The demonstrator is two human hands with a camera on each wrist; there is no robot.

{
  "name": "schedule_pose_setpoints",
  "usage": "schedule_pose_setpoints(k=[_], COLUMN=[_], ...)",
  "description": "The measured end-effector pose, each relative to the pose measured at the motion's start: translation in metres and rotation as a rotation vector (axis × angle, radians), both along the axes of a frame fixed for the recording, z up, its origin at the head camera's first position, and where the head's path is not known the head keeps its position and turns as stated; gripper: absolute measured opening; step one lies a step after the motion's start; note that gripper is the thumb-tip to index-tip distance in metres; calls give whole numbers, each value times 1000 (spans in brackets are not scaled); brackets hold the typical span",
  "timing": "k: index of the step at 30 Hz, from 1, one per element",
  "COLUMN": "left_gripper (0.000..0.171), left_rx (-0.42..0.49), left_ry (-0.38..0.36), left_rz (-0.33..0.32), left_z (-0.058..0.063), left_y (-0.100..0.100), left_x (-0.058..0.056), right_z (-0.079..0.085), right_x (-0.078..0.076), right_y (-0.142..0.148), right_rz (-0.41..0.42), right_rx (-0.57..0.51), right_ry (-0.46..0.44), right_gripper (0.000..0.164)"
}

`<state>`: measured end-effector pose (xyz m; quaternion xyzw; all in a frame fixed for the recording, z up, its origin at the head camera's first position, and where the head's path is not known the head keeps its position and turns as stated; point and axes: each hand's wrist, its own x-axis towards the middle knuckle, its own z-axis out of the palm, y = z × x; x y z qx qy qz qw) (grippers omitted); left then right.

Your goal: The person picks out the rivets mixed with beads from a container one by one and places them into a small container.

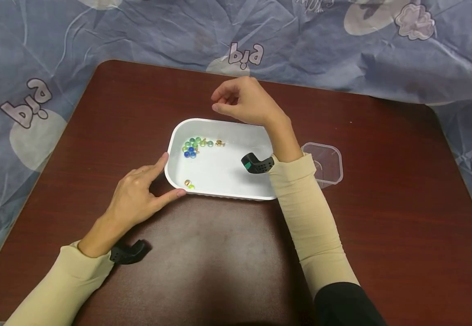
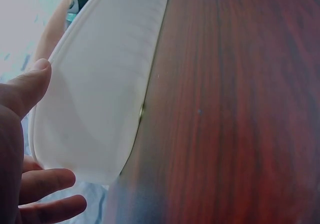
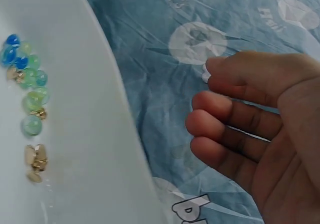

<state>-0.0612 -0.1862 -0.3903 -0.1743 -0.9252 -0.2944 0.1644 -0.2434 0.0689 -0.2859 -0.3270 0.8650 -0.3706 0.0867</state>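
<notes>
A white rectangular tray (image 1: 236,181) lies on the table. My left hand (image 1: 136,194) touches its left end, fingers extended, index finger at the left rim and thumb at the near corner. In the tray's far left part sit green and blue glass marbles (image 1: 191,147) with small gold-coloured pieces (image 1: 219,143) among and beside them. An amber marble (image 1: 187,182) and a yellow-green marble (image 1: 191,186) lie at the near left corner. My right hand (image 1: 246,99) hovers above the tray's far edge, fingers loosely curled. Nothing shows in its grasp in the right wrist view.
A clear plastic container (image 1: 329,165) stands right of the tray, partly behind the right forearm. The dark red wooden table (image 1: 399,217) surrounds both. Blue-grey patterned cloth (image 1: 146,36) hangs beyond the table's far edge. A black wrist device (image 1: 256,164) overlaps the tray from above.
</notes>
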Motion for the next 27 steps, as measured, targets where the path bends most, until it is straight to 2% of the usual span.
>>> schedule_pose_setpoints(k=[7,15,21,27], left_gripper=[99,101,100,100], left_rx=[-5,5,7,6], left_ry=[7,30,63,72], left_rz=[7,-5,-9,-11], left_z=[-1,-1,-2,-3], left_y=[-1,0,1,1], left_x=[0,-1,-1,-2], right_z=[-18,-31,-40,-48], right_x=[0,4,7,9], right_y=[-12,-26,-34,-40], right_rz=[143,277,345,357], right_rx=[-1,121,266,329], right_ry=[-69,-168,-157,-128], right_gripper=[12,15,15,15])
